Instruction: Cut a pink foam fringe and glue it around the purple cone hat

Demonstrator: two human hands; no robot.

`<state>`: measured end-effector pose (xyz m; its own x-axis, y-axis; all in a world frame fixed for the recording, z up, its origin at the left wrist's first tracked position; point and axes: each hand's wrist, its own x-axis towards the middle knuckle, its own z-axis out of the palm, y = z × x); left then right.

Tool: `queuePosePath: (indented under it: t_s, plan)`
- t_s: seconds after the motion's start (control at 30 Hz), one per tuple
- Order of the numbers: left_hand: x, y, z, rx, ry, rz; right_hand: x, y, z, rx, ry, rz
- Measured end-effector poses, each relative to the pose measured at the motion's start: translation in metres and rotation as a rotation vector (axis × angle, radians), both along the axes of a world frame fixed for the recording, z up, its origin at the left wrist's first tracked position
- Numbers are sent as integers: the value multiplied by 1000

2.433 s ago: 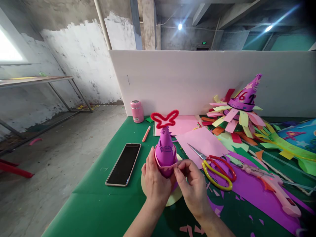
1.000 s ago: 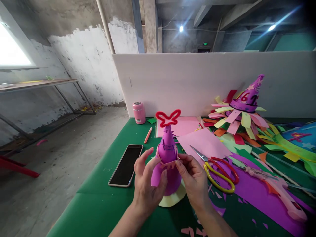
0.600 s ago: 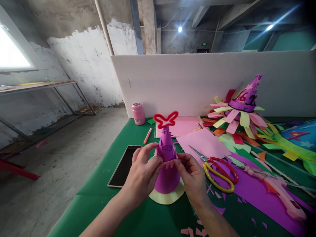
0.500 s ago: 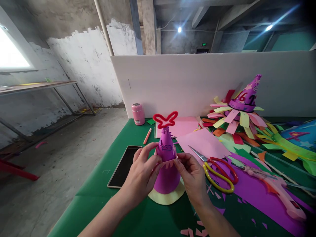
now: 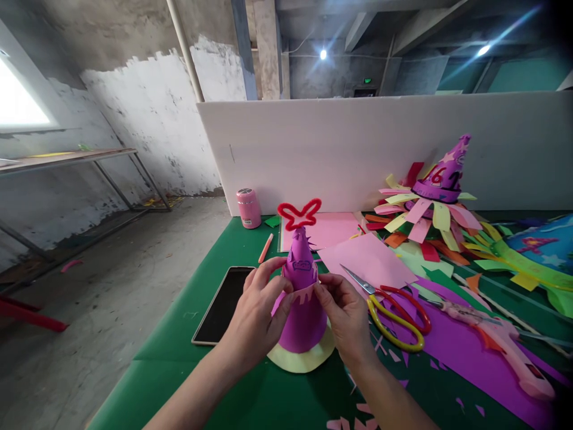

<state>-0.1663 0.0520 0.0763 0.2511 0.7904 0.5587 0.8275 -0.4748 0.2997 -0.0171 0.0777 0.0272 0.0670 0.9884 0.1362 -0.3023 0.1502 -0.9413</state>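
Note:
A purple cone-shaped party hat stands upright on a pale yellow round brim, with blue drawing on its upper part. At its tip sits a red fuzzy pipe-cleaner butterfly shape. Around the middle of the cone runs a pink paper strip with a cut, fringed lower edge. My left hand pinches this strip at the left, fingers against the hat. On the right, my right hand grips the strip between thumb and forefinger. Part of the strip behind the cone is hidden.
Scissors with red and yellow handles and a pink glue gun lie at right over purple sheet. A phone lies left, a pink bottle behind. A decorated purple hat stands back right.
Both hands keep their hold on the pink strip around the cone, with only slight finger movement. The whole view has shifted a little.

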Motion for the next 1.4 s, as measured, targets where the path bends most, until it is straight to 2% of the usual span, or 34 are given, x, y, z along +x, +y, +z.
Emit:
queuePosePath:
  t_s: [0.23,0.37,0.5,0.57,0.63,0.73,0.87,1.17,1.4]
  plan:
    - [-3,5,2,43,56,-10,0,4,-3,8,10,7]
    - [-7,10,-5,15,-89,-66,2,5,-4,16,7,24]
    - [-13,19,-15,-122,-346,-56,4,6,-3,24,-18,32]
    - [-16,24,-16,-232,-380,-52,5,8,-3,33,-33,32]
    - [-18,29,-15,-317,-383,-91,5,11,-4,48,-45,34]
    - [-18,34,-12,-374,-456,-221,5,16,-7,83,-57,46]
    - [-13,35,-9,-406,-537,-311,3,21,-11,137,-56,22]
    - [-9,38,-22,-345,-575,-255,-2,21,-11,172,-36,-90]
    - [-3,38,-26,-354,-698,-272,-2,21,-9,168,-47,-101]
